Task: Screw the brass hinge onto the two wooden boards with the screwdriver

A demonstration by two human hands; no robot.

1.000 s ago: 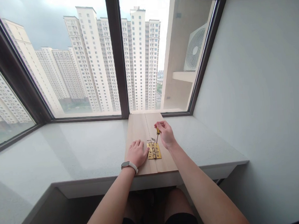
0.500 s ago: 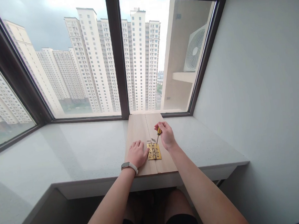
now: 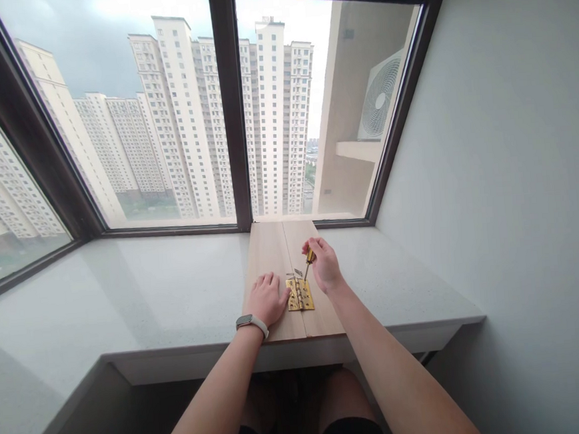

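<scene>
A gold-coloured hinge (image 3: 300, 294) lies opened out across the seam between two pale wooden boards (image 3: 267, 252). My left hand (image 3: 266, 299) rests flat on the left board, fingers spread, its thumb at the hinge's left edge. Above the hinge, my right hand (image 3: 324, 264) is closed around the yellow and black handle of a screwdriver (image 3: 310, 255). The screwdriver's shaft slants down to the upper right part of the hinge. Several small dark screws (image 3: 298, 272) lie on the boards just beyond the hinge.
The boards lie on a white speckled countertop (image 3: 184, 285), reaching from the window frame (image 3: 234, 114) to the front edge. A plain wall (image 3: 505, 160) stands at the right. My legs are below the counter.
The whole view has shifted slightly. My left hand stays flat on the board, and my right hand still holds the screwdriver at the same part of the hinge.
</scene>
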